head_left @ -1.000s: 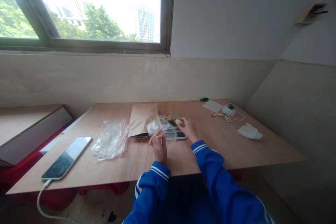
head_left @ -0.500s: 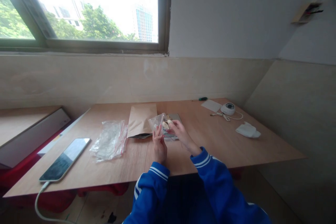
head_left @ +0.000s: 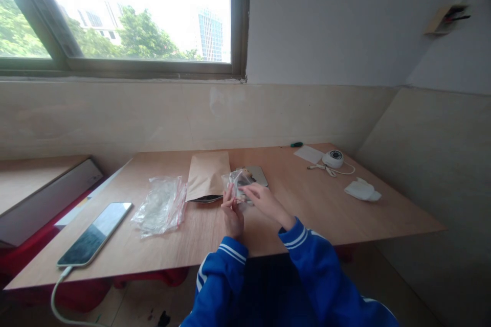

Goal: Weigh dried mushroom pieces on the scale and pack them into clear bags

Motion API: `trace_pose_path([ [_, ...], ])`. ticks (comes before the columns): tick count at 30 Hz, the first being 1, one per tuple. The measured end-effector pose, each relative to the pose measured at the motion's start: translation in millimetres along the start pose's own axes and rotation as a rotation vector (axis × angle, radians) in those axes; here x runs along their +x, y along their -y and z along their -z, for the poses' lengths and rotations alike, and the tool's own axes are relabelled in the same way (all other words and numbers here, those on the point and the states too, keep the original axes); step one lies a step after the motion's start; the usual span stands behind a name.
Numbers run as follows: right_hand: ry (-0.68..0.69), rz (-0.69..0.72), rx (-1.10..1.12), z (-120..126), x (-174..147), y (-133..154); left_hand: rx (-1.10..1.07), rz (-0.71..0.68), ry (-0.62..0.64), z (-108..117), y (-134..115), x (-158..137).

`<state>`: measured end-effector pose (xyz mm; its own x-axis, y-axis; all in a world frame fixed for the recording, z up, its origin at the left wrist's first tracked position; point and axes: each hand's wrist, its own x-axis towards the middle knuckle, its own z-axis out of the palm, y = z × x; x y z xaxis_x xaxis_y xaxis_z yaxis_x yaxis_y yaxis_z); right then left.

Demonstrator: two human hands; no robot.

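My left hand (head_left: 232, 214) is closed on a small clear zip bag (head_left: 229, 180) with a red seal line, held above the table's front half. At the bag's upper right side, my right hand (head_left: 264, 202) has its fingers pressed together on the plastic. A few pale pieces (head_left: 242, 198) show between the two hands, seemingly inside the bag; their kind is too small to tell. Behind the bag lies a flat grey-silver item (head_left: 262, 176), partly covered, with small brownish pieces near it. To the left rests a brown kraft paper pouch (head_left: 209, 176), its dark mouth facing me.
On the wooden table (head_left: 307, 219), several clear zip bags (head_left: 159, 204) lie left of the pouch. Farther left is a phone (head_left: 95, 234) with a cable. At right are a white dome camera (head_left: 333, 159), a paper sheet (head_left: 309, 154), crumpled white wrap (head_left: 362, 190) and a green-handled tool (head_left: 296, 144).
My right hand has moved slightly down and left onto the bag. The pale pieces that showed at its fingertips now sit lower, between the hands.
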<state>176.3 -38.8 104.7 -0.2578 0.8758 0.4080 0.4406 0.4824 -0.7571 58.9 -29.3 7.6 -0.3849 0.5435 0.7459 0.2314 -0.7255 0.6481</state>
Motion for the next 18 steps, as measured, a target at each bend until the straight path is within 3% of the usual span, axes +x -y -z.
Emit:
trace_pose_path([
  [3,-0.362,0.004,-0.021,6.7,7.8,-10.2,0.036,0.041,-0.071,-0.5,-0.5,-0.4],
  [5,-0.436,-0.027,-0.101,7.0,14.3,-27.6,0.055,0.061,-0.085,-0.3,-0.8,-0.7],
  [12,-0.152,-0.3,-0.631,-14.9,26.3,-85.2,0.039,0.062,-0.067,0.2,0.9,-0.8],
  [18,-0.174,-0.313,-0.657,-16.9,21.8,-87.1,0.038,0.078,-0.049,-0.2,-1.5,0.1],
])
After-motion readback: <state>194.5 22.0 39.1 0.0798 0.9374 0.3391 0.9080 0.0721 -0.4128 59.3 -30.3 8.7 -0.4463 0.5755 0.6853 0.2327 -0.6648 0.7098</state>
